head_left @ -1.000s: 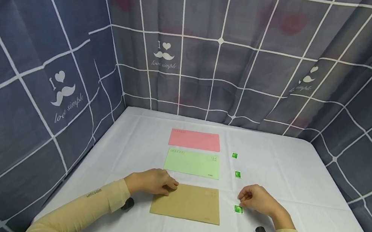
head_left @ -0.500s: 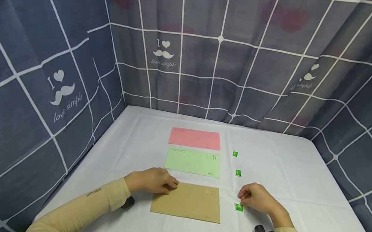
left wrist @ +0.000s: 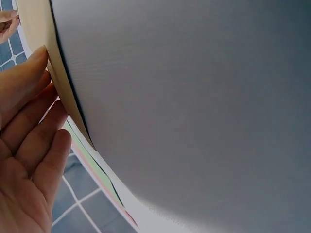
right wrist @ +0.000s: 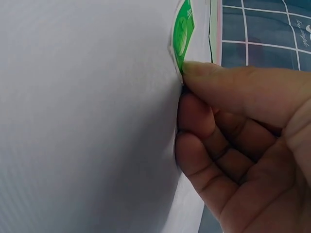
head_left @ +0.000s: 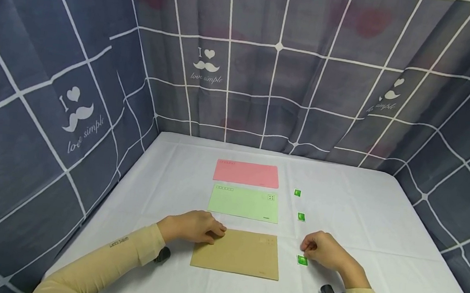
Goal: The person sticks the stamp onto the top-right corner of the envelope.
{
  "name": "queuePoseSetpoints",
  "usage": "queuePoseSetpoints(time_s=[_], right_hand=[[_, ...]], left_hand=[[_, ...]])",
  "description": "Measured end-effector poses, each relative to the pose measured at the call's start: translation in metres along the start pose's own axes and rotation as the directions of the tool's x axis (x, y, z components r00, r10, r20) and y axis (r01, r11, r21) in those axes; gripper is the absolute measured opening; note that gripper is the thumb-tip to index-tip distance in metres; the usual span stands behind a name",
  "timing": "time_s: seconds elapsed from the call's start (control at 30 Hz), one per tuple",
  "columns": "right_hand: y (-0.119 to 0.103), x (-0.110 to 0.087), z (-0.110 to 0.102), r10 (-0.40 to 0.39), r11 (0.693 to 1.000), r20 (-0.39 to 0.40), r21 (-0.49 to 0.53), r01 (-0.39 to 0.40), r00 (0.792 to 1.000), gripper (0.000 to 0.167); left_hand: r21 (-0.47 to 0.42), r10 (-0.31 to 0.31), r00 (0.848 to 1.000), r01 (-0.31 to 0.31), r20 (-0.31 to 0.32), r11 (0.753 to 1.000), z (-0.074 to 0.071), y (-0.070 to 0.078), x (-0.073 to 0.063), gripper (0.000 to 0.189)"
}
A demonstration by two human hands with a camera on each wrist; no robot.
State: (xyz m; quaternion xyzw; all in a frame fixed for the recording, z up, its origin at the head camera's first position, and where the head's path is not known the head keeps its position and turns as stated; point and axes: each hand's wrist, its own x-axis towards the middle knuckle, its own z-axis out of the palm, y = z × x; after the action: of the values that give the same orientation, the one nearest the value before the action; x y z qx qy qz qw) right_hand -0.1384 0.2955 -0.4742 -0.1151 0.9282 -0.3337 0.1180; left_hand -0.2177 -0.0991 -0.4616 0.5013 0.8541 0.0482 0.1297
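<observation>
A brown envelope [head_left: 241, 254] lies nearest on the white table. My left hand [head_left: 197, 227] rests at its upper left corner, thumb on its face and fingers along the edge, as the left wrist view [left wrist: 31, 131] shows. To the right of the envelope lies a small green stamp [head_left: 302, 260] with a white border. My right hand [head_left: 325, 250] is at the stamp's upper right corner; in the right wrist view the thumb and curled index finger pinch the corner of the stamp [right wrist: 183, 31]. The other right fingers are bent against the tabletop.
Behind the brown envelope lie a light green envelope [head_left: 244, 204] and a pink envelope [head_left: 247, 173]. Two more green stamps, a middle stamp [head_left: 301, 216] and a far stamp [head_left: 297, 192], lie to their right. A dark grid-patterned curtain [head_left: 252, 67] surrounds the table [head_left: 362, 203].
The head view has tilted up slightly, so the table items sit a little higher in it. The hands, envelopes and stamps show almost no movement.
</observation>
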Motion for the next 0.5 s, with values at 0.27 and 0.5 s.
queuePoseSetpoints(time_s=[0.27, 0.5], right_hand=[[-0.0010, -0.0002, 0.0035, 0.010, 0.999, -0.019, -0.035, -0.011, 1.000, 0.018], [-0.0006, -0.0013, 0.0024, -0.004, 1.000, -0.007, -0.023, 0.004, 1.000, 0.016]], left_hand=[[-0.001, 0.008, 1.000, -0.008, -0.007, 1.000, 0.0008, -0.0009, 0.0007, 0.037], [-0.010, -0.006, 1.000, 0.006, -0.001, 1.000, 0.0006, 0.0011, -0.0006, 0.037]])
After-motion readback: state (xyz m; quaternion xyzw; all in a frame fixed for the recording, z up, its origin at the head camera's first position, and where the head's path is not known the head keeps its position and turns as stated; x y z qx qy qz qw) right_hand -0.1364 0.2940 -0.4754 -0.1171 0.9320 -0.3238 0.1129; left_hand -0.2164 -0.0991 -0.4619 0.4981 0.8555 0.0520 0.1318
